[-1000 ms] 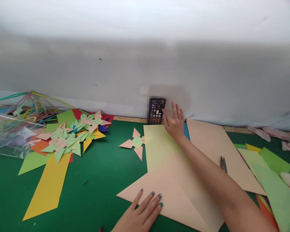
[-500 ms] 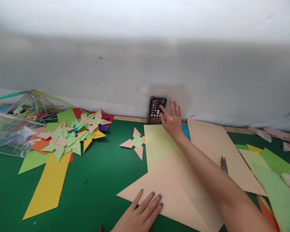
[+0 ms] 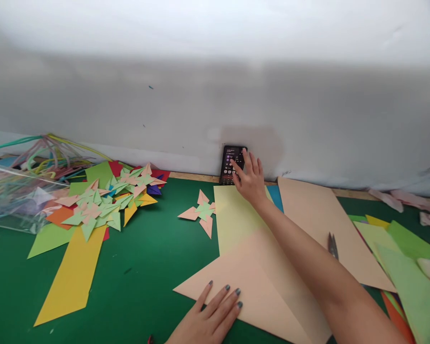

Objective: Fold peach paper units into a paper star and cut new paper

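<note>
My left hand (image 3: 211, 313) lies flat and open, fingers spread, on a folded peach paper sheet (image 3: 243, 291) at the front. My right hand (image 3: 250, 180) reaches far forward with its fingers apart. Its index fingertip is at the lit screen of a phone (image 3: 231, 165), which leans upright against the wall. Under the right forearm lies a pale yellow sheet (image 3: 232, 210), partly covered by the peach one. Left of these sheets rests a folded paper star (image 3: 203, 211) in peach and green.
Several folded paper stars (image 3: 93, 210) are heaped at left on coloured sheets, near a yellow strip (image 3: 71, 277). Beyond them are pipe cleaners in a clear bag (image 3: 17, 200). Scissors (image 3: 332, 246) lie on another peach sheet (image 3: 308, 205); green papers (image 3: 408, 267) lie far right. A wall (image 3: 165, 105) stands behind.
My right hand has shifted slightly left and down across the phone's screen. The left hand and the papers have stayed in place.
</note>
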Tool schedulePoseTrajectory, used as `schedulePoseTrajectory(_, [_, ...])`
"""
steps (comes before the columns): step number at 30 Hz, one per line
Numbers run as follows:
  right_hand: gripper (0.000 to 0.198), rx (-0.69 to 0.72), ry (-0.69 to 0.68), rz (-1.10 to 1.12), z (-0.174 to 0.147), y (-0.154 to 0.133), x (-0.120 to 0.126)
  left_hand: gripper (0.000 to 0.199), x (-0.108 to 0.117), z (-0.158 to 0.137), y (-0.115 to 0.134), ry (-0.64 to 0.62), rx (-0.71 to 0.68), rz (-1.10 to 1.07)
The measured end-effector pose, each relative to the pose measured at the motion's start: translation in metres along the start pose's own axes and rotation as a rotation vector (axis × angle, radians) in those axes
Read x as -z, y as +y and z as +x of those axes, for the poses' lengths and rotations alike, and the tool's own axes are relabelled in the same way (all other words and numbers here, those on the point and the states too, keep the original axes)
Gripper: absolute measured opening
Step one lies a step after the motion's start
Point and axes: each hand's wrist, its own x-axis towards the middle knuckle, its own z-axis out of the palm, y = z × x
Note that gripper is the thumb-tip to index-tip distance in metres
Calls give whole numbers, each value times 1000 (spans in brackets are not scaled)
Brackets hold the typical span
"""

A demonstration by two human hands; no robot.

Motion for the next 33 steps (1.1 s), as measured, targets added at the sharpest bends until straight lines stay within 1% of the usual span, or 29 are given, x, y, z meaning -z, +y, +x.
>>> schedulePoseTrajectory(4, [50,-45,10,-24,-1,1,0,49,-2,-1,1,16,4,9])
schedulePoseTrajectory(8, [58,-186,82,-68,-8,2,-2,50,-2,-1,1,12,6,9])
schedulePoseTrajectory(10, [61,-219,95,-66,-10,2,-3,51,-1,0,1,12,9,0])
schedulePoseTrajectory(14, [60,-191,62,-50,-12,3,-4,50,-1,0,1,12,13,-11])
schedulePoseTrajectory(25, [57,-172,77,-73,-11,3,-6,49,-2,0,1,12,9,15])
schedulePoseTrajectory(33, [57,-125,17,-29,-21,0,-8,47,-2,0,0,5,-3,36])
